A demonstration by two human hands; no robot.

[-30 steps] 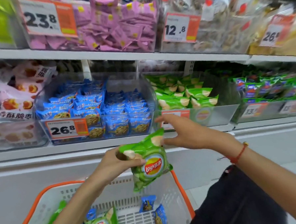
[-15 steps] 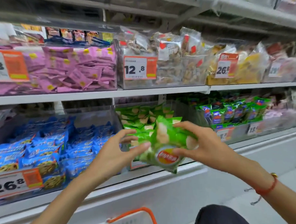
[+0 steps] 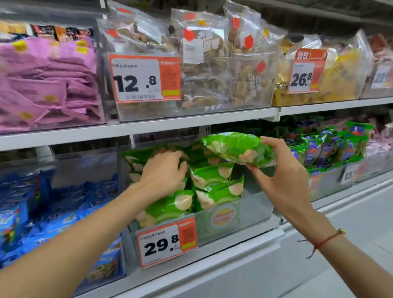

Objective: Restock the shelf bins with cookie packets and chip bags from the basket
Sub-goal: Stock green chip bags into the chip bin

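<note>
My right hand (image 3: 281, 176) pinches a green chip bag (image 3: 236, 149) by its right end and holds it flat above the clear chip bin (image 3: 253, 210) on the lower shelf. That bin holds several green chip bags (image 3: 171, 207) and carries a 29.8 price tag. My left hand (image 3: 163, 173) reaches into the same bin, its fingers curled on the bags at the back left. To the left, a clear bin with blue cookie packets (image 3: 35, 216) stands on the same shelf. The basket is out of view.
The upper shelf (image 3: 130, 129) overhangs the chip bin, leaving a narrow gap. It carries bins of pink packets (image 3: 39, 84), clear snack bags (image 3: 198, 64) and yellow bags (image 3: 337, 73). A bin of green-and-blue packets (image 3: 327, 148) stands right of the chip bin.
My view has risen and closed in on the shelf; the basket is gone from sight. My left hand let go of the bag and went into the bin. My right hand carried the bag over it.
</note>
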